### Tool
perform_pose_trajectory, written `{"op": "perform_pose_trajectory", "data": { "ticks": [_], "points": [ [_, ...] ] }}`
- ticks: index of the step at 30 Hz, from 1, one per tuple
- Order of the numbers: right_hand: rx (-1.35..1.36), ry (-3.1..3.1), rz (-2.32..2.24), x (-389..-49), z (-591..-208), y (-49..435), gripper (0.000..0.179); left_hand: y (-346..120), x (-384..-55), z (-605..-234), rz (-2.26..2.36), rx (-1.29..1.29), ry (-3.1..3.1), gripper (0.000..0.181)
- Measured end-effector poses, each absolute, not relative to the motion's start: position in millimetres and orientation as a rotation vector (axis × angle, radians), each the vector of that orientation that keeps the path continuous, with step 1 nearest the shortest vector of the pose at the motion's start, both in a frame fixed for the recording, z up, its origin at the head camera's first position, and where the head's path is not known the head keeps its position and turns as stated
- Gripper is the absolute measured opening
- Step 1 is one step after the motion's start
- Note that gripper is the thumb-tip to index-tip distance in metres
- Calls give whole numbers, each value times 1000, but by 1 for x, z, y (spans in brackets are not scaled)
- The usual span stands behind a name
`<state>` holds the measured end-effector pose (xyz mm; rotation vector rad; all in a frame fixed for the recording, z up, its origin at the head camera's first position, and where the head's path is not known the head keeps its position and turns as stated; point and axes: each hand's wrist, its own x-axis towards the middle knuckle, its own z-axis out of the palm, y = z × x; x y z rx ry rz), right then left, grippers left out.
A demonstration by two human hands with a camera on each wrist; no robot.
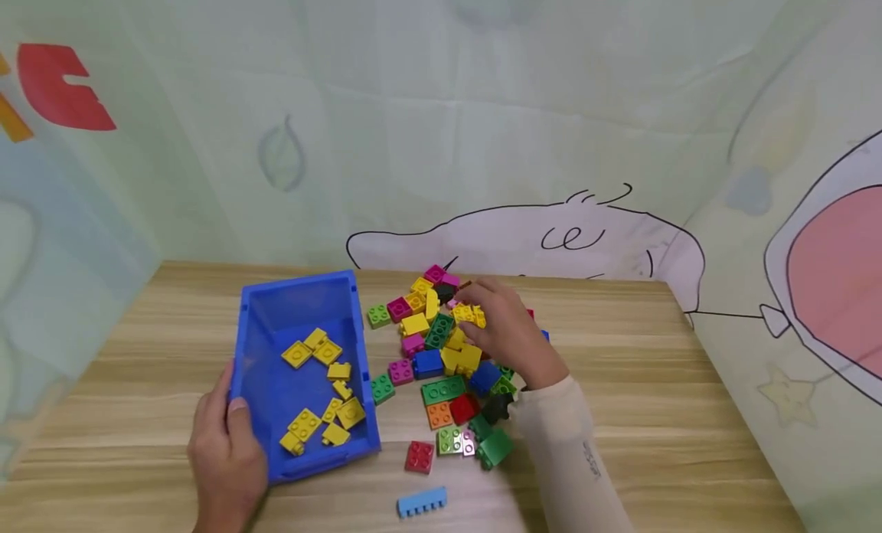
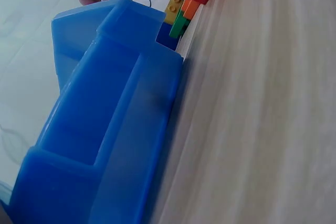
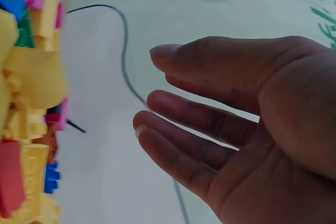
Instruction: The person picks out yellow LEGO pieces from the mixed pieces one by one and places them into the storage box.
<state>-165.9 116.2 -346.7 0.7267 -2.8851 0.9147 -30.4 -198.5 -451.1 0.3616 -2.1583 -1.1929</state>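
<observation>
My left hand (image 1: pixel 227 445) grips the left wall of a blue plastic bin (image 1: pixel 299 284), the thumb over its rim and the fingers outside. Several yellow toy bricks (image 1: pixel 304 424) lie on the bin's floor. In the left wrist view the bin's outer side (image 2: pixel 142 129) fills much of the picture. My right hand (image 1: pixel 506 326) is over the far right part of a pile of mixed toy bricks, close to a yellow brick (image 1: pixel 463 313). Seen from the right wrist, the right hand's fingers (image 3: pixel 194 116) are relaxed and apart from the thumb, with nothing between them.
The loose pile holds green (image 1: pixel 443 390), blue (image 1: pixel 427 363), magenta and yellow bricks right of the bin. A red brick (image 1: pixel 419 457) and a long light-blue brick (image 1: pixel 422 502) lie nearer the front of the wooden table (image 1: pixel 661 410). A printed cloth (image 1: pixel 413 135) hangs behind it.
</observation>
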Motion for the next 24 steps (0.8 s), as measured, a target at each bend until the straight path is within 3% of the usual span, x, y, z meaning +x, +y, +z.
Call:
{"op": "perform_pose_trajectory", "data": {
  "ticks": [12,24],
  "points": [
    [621,-3168,861,-184,-379,114,45,-187,-30,-450,-1219,359,-2176,47],
    [616,-3177,835,-184,-382,110,41,-181,-29,-449,-1232,369,-2196,47]
  ]
}}
